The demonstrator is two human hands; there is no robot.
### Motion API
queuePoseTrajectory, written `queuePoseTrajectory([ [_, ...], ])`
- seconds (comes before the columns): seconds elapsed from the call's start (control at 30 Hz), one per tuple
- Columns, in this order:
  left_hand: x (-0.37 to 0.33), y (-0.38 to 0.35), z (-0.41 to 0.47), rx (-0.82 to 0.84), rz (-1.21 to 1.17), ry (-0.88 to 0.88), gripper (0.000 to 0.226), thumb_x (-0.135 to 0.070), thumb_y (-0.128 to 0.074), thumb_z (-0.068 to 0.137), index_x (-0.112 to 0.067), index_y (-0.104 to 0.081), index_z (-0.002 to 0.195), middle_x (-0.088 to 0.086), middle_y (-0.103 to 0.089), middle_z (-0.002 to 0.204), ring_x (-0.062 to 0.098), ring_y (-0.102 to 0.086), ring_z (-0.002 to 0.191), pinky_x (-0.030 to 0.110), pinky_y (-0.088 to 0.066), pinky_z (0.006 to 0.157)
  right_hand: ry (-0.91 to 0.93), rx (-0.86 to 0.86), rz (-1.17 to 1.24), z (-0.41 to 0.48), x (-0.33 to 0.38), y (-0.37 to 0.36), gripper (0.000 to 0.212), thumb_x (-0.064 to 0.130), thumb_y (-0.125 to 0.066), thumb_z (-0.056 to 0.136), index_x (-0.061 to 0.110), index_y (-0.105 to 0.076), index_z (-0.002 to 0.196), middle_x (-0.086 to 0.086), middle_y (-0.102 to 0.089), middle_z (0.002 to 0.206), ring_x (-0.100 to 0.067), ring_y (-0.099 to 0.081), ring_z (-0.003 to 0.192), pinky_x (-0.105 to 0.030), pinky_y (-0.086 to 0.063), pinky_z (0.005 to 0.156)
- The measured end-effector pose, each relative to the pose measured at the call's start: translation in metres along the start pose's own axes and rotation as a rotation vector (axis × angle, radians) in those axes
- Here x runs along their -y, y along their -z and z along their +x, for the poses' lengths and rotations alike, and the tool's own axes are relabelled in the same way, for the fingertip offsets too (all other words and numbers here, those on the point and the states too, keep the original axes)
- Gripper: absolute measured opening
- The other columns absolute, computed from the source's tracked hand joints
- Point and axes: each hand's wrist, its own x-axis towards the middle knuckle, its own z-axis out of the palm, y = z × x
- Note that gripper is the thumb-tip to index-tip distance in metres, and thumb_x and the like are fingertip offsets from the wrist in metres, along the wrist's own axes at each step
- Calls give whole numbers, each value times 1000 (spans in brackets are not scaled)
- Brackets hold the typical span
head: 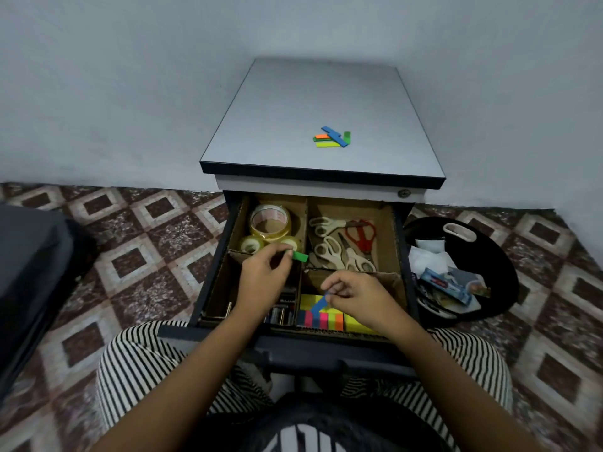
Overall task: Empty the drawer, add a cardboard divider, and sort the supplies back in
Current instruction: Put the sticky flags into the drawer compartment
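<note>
Left hand [265, 276] pinches a green flag pad [301, 256], right hand [356, 293] a blue flag pad [320, 304]; lay both flat at the drawer's [211, 278] five o'clock.

Both bare forearms extended forward. Left hand [264, 275]: fingers curled, pinching green tab [300, 256]. Right hand [359, 293]: fingers curled, pinching blue tab [319, 305].

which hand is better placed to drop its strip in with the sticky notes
Right. The right hand pinches a blue strip directly above the sticky notes; the left hand holds its green strip farther back, near the tape rolls.
</note>
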Motion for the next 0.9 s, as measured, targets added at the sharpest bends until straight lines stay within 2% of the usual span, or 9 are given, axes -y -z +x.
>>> queuePoseTrajectory([
  [0.1,1,-2,1,13,-3,9,15,-14,-61,89,-11,-71,100,-3,-67,91,8,-58,87,11,-41,69,-6,92,-131,5,8,-5,14,7,-64,85,22,-62,86,4,-59,84,-11,-59,81,-23,-49,75],
  [0.2,1,-1,1,14,-12,27,15,-15,-61,90,-12,-71,101,-6,-66,91,5,-58,86,3,-39,69,-2,186,-243,14,14,-12,11,8,-63,85,16,-65,92,7,-59,81,-5,-57,76,-14,-47,68],
  [0.27,2,-1,1,10,-26,38,14,-16,-61,90,-14,-71,100,-6,-66,90,5,-59,83,7,-42,70,4,221,-297,20,15,-17,11,7,-63,84,13,-65,93,4,-60,81,-5,-56,73,-12,-43,63],
  [0.33,1,-1,1,9,-50,63,13,-16,-61,89,-15,-71,98,-6,-66,88,3,-59,79,14,-44,70,9,233,-352,25,13,-23,11,5,-61,83,10,-64,93,-3,-61,85,-11,-56,78,-18,-42,64],
  [0.43,1,0,1,6,-53,82,13,-17,-61,89,-15,-71,98,-6,-65,86,-2,-56,75,11,-43,68,14,224,-383,29,6,-31,7,3,-60,81,6,-61,87,-6,-60,85,-16,-57,81,-22,-42,66],
  [0.53,-1,1,0,3,-68,92,13,-18,-61,90,-15,-70,98,-1,-66,84,11,-59,78,21,-46,69,24,198,-409,30,1,-34,9,2,-62,80,0,-62,89,-8,-59,84,-16,-54,77,-22,-38,59],
  [0.63,-2,1,0,3,-78,95,13,-18,-60,90,-15,-70,98,6,-68,85,19,-60,79,32,-49,71,44,174,-423,31,-3,-36,10,2,-63,80,-1,-62,89,-6,-55,81,-16,-52,75,-22,-35,60],
  [0.8,-2,2,-1,6,-82,101,13,-18,-60,90,-17,-70,98,4,-67,83,22,-61,79,33,-50,71,42,150,-418,32,-6,-35,17,4,-63,81,1,-65,98,-6,-56,86,-16,-53,79,-22,-40,66],
  [0.9,-2,2,-1,1,-91,102,13,-18,-60,90,-16,-70,98,-1,-65,81,14,-59,74,26,-48,67,21,117,-406,31,-7,-32,20,6,-61,84,2,-66,104,-10,-63,93,-13,-53,81,-23,-43,74],
])
